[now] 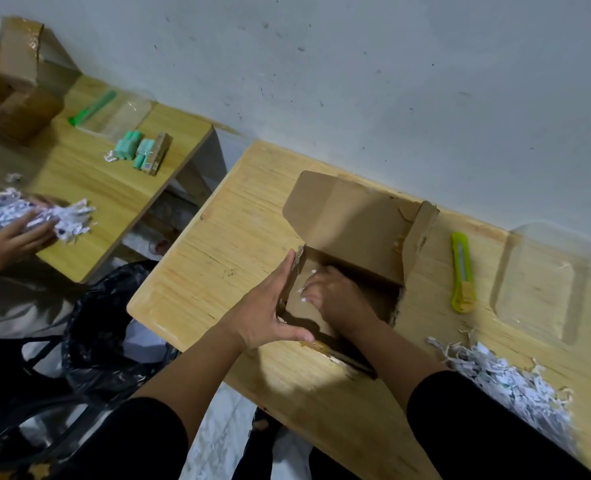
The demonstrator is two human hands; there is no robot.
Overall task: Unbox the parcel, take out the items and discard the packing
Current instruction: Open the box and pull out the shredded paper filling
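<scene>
An open brown cardboard parcel (352, 223) stands on my wooden table (238, 237), its flaps raised toward the wall. My left hand (269, 313) lies flat with straight fingers against the box's left wall, thumb along the near edge. My right hand (335, 296) reaches down inside the box with curled fingers; what it holds is hidden. A heap of white shredded paper packing (505, 379) lies on the table to the right of my right arm.
A yellow-green box cutter (462, 271) and a clear plastic bag (543, 278) lie right of the box. A black-lined bin (114, 327) sits left of the table. At a second table (89, 188), another person's hand (13, 233) gathers shredded paper, near green items (134, 148) and a box (17, 81).
</scene>
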